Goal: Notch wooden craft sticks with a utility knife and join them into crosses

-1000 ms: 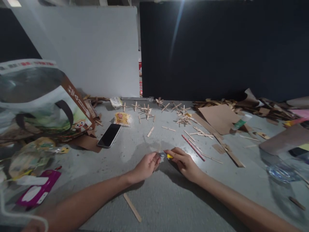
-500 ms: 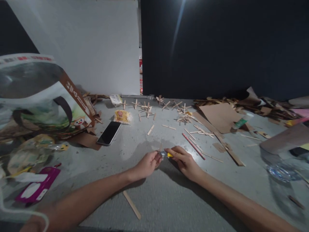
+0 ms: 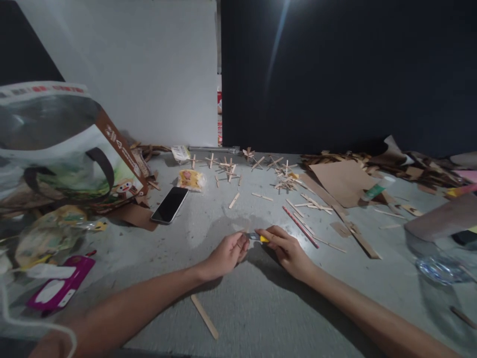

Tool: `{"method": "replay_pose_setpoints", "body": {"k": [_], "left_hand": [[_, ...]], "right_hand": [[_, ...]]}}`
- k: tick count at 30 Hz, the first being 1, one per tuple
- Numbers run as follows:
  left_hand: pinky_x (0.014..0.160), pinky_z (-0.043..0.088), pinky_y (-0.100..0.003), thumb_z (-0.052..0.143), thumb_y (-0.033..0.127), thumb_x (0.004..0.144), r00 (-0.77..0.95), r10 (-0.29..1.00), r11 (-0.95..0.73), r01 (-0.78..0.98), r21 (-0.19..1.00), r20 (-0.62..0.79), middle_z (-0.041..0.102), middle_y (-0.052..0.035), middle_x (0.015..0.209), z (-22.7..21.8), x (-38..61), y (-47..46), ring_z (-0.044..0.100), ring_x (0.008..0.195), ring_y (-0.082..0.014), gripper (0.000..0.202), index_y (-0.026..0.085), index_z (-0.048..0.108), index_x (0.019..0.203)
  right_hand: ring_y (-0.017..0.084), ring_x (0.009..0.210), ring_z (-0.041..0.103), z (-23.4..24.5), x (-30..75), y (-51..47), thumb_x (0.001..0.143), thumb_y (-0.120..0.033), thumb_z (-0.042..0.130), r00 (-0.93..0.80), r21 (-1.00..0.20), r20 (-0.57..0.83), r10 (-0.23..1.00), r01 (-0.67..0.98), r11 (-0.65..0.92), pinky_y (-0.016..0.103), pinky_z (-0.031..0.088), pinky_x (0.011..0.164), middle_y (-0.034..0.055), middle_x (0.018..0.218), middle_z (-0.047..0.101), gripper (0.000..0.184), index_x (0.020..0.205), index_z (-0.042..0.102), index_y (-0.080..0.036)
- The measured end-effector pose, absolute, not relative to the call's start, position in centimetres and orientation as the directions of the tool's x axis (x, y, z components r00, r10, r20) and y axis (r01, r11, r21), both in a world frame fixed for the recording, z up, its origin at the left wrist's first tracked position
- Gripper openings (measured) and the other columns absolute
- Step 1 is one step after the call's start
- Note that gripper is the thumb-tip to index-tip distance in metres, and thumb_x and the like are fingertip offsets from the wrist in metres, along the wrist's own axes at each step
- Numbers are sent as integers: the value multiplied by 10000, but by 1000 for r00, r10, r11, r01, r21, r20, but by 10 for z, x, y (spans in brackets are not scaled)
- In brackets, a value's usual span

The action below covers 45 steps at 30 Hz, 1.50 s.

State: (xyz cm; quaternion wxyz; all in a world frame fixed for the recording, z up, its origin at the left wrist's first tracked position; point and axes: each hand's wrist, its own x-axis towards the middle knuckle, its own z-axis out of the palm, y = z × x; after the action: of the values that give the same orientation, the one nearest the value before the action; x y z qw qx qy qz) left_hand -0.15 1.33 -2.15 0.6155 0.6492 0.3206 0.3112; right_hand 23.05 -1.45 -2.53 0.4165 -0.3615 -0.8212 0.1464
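Observation:
Both of my hands meet at the middle of the grey table [image 3: 261, 308]. My right hand [image 3: 286, 251] is closed around a small yellow-handled tool [image 3: 260, 238] that looks like a craft knife. Its tip points left toward my left hand [image 3: 226, 256]. The fingers of my left hand are curled in a pinch at that tip, on something too small to make out. A loose wooden stick [image 3: 204, 316] lies on the table just under my left forearm.
A black phone [image 3: 170, 205] lies left of centre. A printed bag [image 3: 59, 149] and wrappers crowd the left side. Several wooden sticks [image 3: 283, 181], a red pencil [image 3: 299, 227] and brown cardboard pieces [image 3: 341, 181] are scattered behind and to the right. A clear container [image 3: 443, 263] sits far right.
My hands stay together on the yellow tool, with barely any shift. The camera has tilted slightly, so the whole scene has moved a little in the frame.

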Motion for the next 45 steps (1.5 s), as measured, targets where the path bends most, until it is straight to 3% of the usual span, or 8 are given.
{"method": "replay_pose_setpoints", "body": {"k": [4, 9, 17, 22, 27, 32, 37, 45], "left_hand": [[561, 285, -248, 495, 725, 1009, 601, 798, -107, 56, 993, 52, 423, 56, 674, -22, -1, 13, 353, 585, -106, 553, 220, 469, 787], [554, 277, -243, 524, 758, 982, 616, 788, 5, 3, 1000, -5, 391, 73, 682, -18, -2, 13, 334, 563, -96, 555, 231, 453, 821], [577, 321, -241, 614, 669, 964, 601, 799, -40, 33, 999, 12, 429, 55, 675, -16, 0, 12, 378, 595, -109, 505, 224, 474, 771], [538, 279, -239, 491, 724, 1007, 597, 802, -35, 21, 999, 16, 364, 87, 619, -15, -1, 11, 306, 532, -97, 534, 233, 457, 798], [592, 327, -243, 614, 669, 958, 613, 790, -36, 23, 999, 14, 444, 50, 689, -18, 0, 12, 386, 609, -107, 504, 220, 476, 774], [551, 271, -249, 446, 733, 1026, 586, 810, -41, 34, 999, 13, 381, 75, 653, -20, -3, 12, 313, 560, -105, 547, 228, 467, 818], [580, 294, -250, 577, 683, 968, 616, 787, -45, 60, 997, -1, 420, 52, 694, -17, -1, 12, 368, 603, -108, 509, 225, 463, 777], [539, 275, -241, 539, 694, 996, 584, 811, -64, 49, 997, 23, 404, 64, 657, -16, 0, 11, 333, 557, -99, 517, 223, 478, 792]], "right_hand": [[206, 968, 706, -25, 231, -15, 998, 18, 448, -395, -525, 588, 706, 478, 704, 319, 612, 841, 96, 1096, 705, 677, 1553, 621, -328], [203, 974, 712, -23, 231, -16, 1023, -4, 456, -394, -541, 582, 711, 465, 700, 317, 613, 857, 92, 1098, 710, 651, 1554, 619, -343], [205, 976, 708, -26, 231, -16, 1027, -4, 442, -396, -531, 589, 704, 467, 707, 318, 616, 843, 94, 1098, 704, 657, 1563, 611, -344], [196, 970, 713, -25, 231, -15, 1036, -15, 466, -394, -543, 579, 713, 466, 699, 303, 612, 851, 89, 1102, 708, 632, 1554, 618, -345], [215, 988, 711, -22, 231, -17, 1039, -18, 447, -408, -509, 592, 695, 479, 715, 336, 618, 858, 97, 1096, 712, 635, 1558, 614, -343], [211, 954, 717, -22, 230, -16, 1055, -56, 454, -401, -544, 561, 725, 481, 687, 327, 628, 832, 109, 1089, 709, 583, 1553, 626, -304], [216, 970, 710, -24, 230, -16, 1056, -51, 451, -405, -527, 581, 706, 473, 705, 336, 622, 841, 105, 1086, 707, 596, 1557, 621, -323], [206, 992, 712, -25, 231, -16, 1068, -49, 455, -405, -545, 566, 718, 470, 694, 321, 613, 864, 102, 1103, 703, 571, 1541, 630, -318]]}}
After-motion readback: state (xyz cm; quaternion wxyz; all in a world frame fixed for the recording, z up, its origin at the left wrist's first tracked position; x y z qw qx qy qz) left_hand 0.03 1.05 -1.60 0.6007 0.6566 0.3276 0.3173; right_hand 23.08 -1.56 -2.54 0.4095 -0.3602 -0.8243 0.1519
